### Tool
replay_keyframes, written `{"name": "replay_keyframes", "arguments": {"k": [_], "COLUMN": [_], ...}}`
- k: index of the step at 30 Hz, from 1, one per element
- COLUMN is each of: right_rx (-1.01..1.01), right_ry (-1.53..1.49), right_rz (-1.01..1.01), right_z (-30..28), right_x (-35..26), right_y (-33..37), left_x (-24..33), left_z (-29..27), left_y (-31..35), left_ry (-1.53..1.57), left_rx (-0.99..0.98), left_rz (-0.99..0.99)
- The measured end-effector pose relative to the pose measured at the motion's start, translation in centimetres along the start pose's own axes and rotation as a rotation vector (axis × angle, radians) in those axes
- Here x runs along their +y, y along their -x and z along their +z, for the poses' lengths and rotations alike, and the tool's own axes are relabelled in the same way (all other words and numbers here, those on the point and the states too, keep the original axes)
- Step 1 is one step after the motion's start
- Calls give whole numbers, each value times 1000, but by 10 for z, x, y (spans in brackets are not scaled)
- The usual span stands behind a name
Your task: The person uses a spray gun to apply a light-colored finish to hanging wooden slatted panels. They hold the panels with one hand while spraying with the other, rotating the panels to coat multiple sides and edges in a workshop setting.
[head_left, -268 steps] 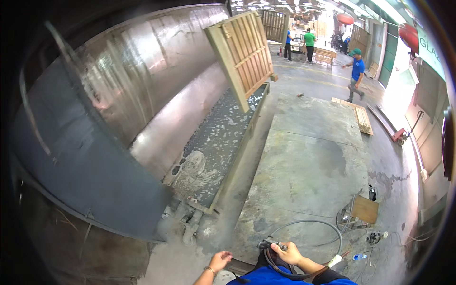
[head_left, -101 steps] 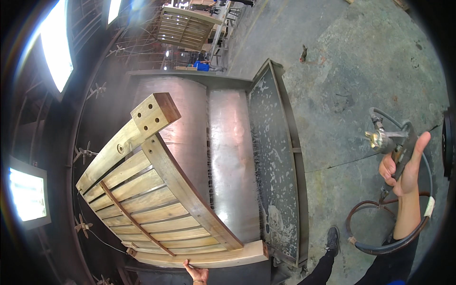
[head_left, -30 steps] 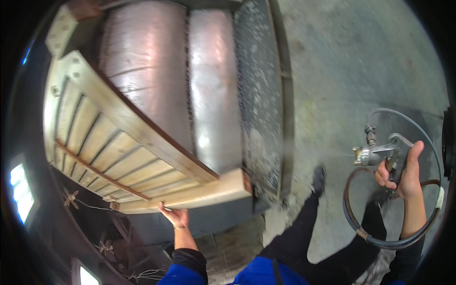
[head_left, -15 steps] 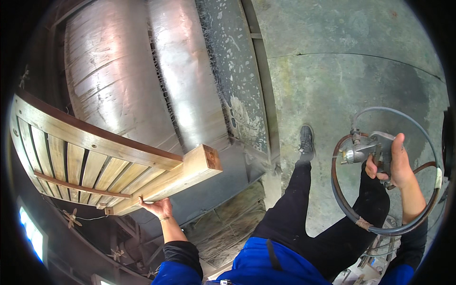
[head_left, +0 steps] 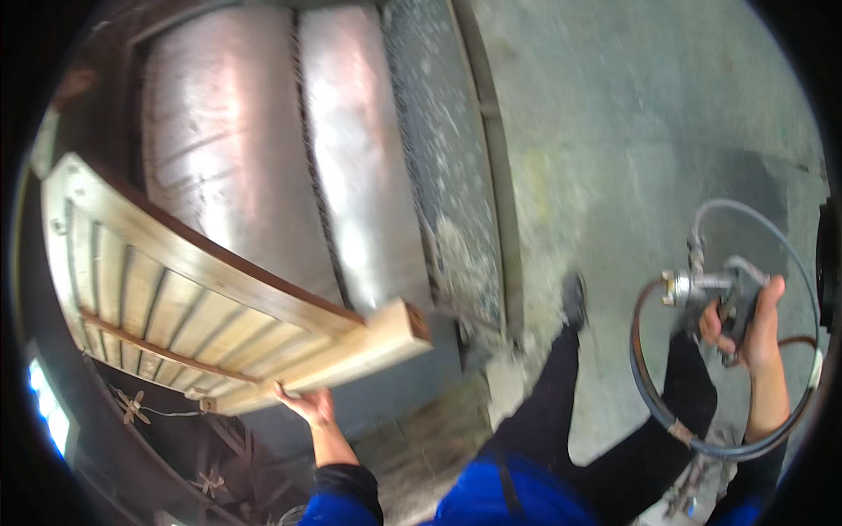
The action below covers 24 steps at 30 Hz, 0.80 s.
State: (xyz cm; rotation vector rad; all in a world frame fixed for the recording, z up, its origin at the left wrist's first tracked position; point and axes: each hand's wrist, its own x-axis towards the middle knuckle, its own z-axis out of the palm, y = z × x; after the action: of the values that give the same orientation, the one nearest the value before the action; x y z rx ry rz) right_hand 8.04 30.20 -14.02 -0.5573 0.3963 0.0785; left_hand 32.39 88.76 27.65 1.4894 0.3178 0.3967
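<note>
My right hand [head_left: 750, 329] wraps round the spray gun [head_left: 693, 286], thumb up, nozzle aimed left, with the hose [head_left: 680, 431] looping below. My left hand [head_left: 309, 407] is the nearer one: it touches the lower rail [head_left: 351, 370] of the slatted wooden panel [head_left: 175, 300], but I can't tell how tightly it closes. The panel lies mostly left of both hands, its long axis slanting from that rail to the upper left, before the metal sheeting [head_left: 228, 131]. Against half a second ago, my view takes in more of the panel's far corner.

The left grip [head_left: 309, 407] is outstretched — the right grip [head_left: 747, 331] curls, thumb [head_left: 771, 294] extended.
</note>
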Motion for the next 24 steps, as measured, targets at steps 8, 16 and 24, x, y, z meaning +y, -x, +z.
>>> {"name": "replay_keyframes", "arguments": {"k": [8,16,24], "right_rx": [245,474,496], "right_ry": [-275,397,906], "right_rz": [-521,-398,-389], "right_z": [118,249,417], "right_x": [-121,-155,-117], "right_y": [-19,60,112], "left_x": [26,53,48], "left_z": [-17,-112,-173], "left_y": [-15,-81,-135], "left_ry": [-38,12,-69], "left_rx": [44,87,477], "left_rz": [-81,-80,-32]}}
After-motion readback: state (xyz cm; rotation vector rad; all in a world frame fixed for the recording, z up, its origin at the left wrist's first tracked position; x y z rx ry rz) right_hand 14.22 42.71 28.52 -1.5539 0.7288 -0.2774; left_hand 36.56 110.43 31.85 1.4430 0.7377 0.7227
